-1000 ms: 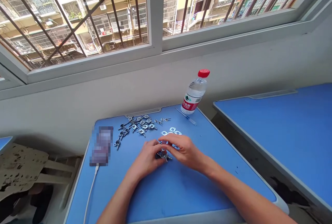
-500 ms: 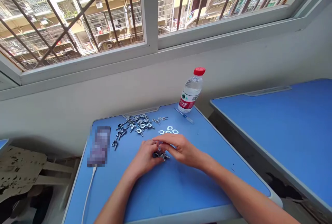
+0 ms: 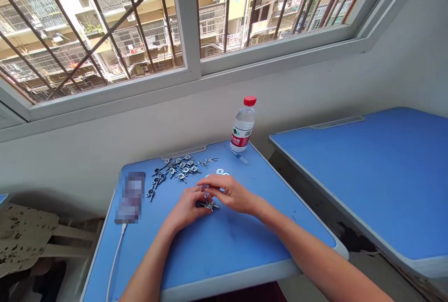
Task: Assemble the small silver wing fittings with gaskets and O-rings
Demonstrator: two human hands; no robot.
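My left hand and my right hand meet low on the blue desk, with a small silver metal fitting between their fingers. The fingers hide part of it, and its exact shape cannot be seen. Behind my hands, a loose pile of similar silver fittings lies to the left. Several flat, holed metal plates lie just beyond my right fingertips, partly hidden by that hand.
A water bottle with a red cap and a pen stand at the desk's far corner. A pixelated phone with a white cable lies at the left edge. Another blue desk stands right; a barred window is beyond.
The whole scene has shifted left and slightly in the view as my head moved. My hands stay together around the fitting, with little visible change in their grip.
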